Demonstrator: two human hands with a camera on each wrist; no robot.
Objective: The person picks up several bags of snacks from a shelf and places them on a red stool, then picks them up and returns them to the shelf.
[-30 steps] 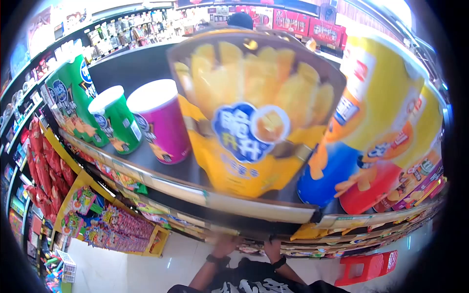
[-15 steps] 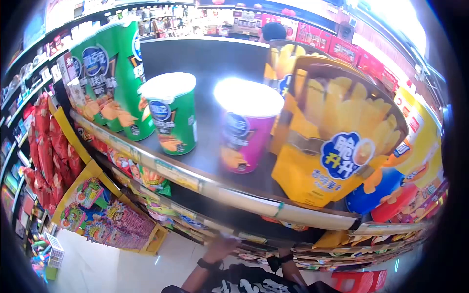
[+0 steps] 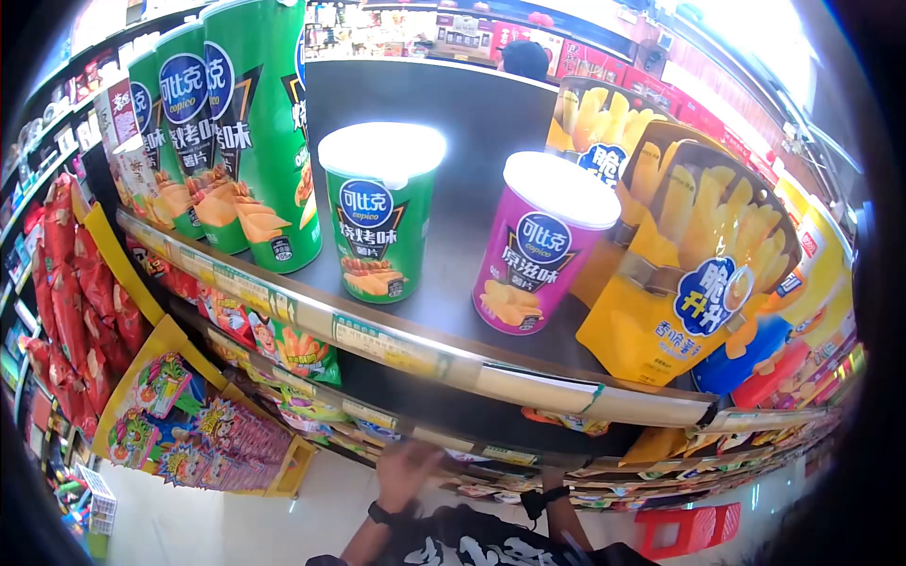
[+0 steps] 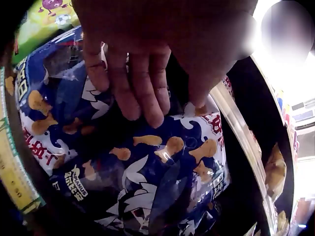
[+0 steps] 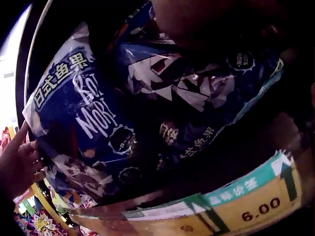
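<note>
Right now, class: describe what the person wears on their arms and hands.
Both forearms are bare, with no sleeves reaching them. A dark band circles the left wrist and another the right wrist. The left hand wears no glove or ring. A black top with white lettering shows below.

Black wristbands on both bare forearms, black top with white lettering below

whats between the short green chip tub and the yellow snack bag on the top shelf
A short purple chip tub stands between the green tub and the yellow bag, apart from the green one. The head view shows it.
</note>
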